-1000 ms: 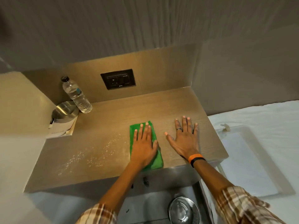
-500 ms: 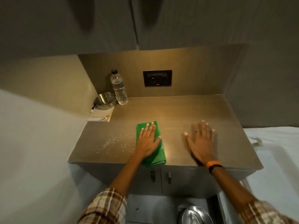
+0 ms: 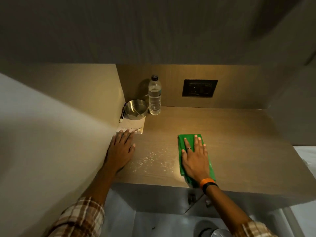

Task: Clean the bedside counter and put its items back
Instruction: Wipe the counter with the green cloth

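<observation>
The wooden bedside counter (image 3: 239,142) fills the middle of the view. A folded green cloth (image 3: 183,140) lies near its front edge, and my right hand (image 3: 195,157) presses flat on it with fingers spread. White specks (image 3: 150,159) are scattered on the counter between my hands. My left hand (image 3: 119,149) rests flat on the counter by the left wall, holding nothing, its fingertips at the edge of a notepad (image 3: 135,126). On the notepad sits a steel bowl (image 3: 136,109), with a pen (image 3: 122,113) beside it and a water bottle (image 3: 154,98) upright behind.
A dark socket panel (image 3: 199,88) is set in the back wall. A wall closes the counter's left side, and a dark cabinet hangs overhead. White bedding (image 3: 306,154) lies to the right. Below are cabinet doors with handles (image 3: 190,197) and a steel bin lid (image 3: 217,232).
My left hand has left the green cloth and moved left to the notepad. My right hand has moved from the bare counter onto the cloth. The camera view has shifted left.
</observation>
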Available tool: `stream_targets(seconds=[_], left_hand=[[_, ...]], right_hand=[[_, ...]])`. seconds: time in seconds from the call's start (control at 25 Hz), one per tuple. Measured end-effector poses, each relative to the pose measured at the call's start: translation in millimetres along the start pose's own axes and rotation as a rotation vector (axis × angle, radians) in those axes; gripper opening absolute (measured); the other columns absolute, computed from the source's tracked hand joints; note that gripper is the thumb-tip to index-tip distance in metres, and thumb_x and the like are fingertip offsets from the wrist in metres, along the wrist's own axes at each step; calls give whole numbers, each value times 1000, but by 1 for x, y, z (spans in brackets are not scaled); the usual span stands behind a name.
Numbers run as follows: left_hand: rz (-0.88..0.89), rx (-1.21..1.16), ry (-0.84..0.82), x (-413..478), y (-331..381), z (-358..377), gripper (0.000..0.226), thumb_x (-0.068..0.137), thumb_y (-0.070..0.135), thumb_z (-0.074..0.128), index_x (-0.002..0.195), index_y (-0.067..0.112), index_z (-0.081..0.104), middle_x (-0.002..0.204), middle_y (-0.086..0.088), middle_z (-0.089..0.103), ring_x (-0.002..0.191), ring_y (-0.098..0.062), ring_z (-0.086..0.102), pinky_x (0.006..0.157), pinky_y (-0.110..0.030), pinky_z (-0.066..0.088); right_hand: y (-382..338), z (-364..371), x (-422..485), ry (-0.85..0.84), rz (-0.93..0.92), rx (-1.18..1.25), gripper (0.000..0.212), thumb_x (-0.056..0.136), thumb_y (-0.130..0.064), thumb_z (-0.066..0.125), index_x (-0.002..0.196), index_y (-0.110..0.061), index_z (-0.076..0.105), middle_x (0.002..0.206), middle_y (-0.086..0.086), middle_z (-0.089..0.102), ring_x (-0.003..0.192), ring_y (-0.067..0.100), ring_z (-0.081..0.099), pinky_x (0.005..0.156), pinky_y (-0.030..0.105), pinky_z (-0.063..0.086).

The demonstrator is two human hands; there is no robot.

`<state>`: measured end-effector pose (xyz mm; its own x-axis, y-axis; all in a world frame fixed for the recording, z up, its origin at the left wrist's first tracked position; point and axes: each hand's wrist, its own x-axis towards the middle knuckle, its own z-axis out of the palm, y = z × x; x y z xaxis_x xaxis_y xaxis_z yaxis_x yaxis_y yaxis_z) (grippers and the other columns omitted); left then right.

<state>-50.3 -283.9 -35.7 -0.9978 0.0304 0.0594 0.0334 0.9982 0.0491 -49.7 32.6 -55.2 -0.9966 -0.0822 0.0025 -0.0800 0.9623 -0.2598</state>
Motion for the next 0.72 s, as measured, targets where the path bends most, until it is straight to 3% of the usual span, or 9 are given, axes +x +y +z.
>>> stream_targets(seconds=[0.2, 0.32, 0.44, 0.6, 0.72], left_hand=[[20, -76, 49, 12, -23, 34, 64, 101, 46, 23, 160, 24, 11, 166, -3, 21, 154, -26, 15, 125, -47, 15], [5, -112, 56, 14, -23, 36, 68, 101, 49, 21, 159, 25, -5, 167, -1, 12, 155, -22, 8, 126, -45, 10], [27, -56, 33, 10, -24, 33, 67, 100, 50, 11, 160, 21, 6, 168, -2, 10, 156, -22, 3, 127, -44, 6], [22, -54, 52, 12, -22, 33, 66, 100, 48, 10, 159, 19, 12, 168, -4, 10, 156, -25, 2, 127, -48, 9], [26, -59, 34, 11, -21, 36, 64, 102, 47, 12, 159, 19, 7, 168, -4, 6, 156, -26, 0, 126, -49, 8]], right_hand=[[-23, -3, 122, -63, 24, -50, 60, 107, -45, 21, 163, -27, 9, 171, 14, -4, 160, 28, -7, 130, 49, -1], [-70, 6, 141, -149, -248, -88, 58, 108, -42, 22, 163, -28, 7, 172, 7, -3, 160, 23, -7, 130, 44, -5], [-51, 6, 84, -160, -452, -105, 58, 107, -46, 17, 162, -33, 5, 172, 0, -4, 160, 18, -8, 131, 41, -4], [-6, 7, -5, -41, -118, -53, 64, 101, -53, 8, 162, -32, 2, 172, 2, -5, 159, 18, -11, 131, 45, 0], [-54, 20, -17, -51, 13, -54, 66, 99, -52, 8, 160, -28, -4, 170, 7, -12, 158, 24, -16, 130, 47, -6]])
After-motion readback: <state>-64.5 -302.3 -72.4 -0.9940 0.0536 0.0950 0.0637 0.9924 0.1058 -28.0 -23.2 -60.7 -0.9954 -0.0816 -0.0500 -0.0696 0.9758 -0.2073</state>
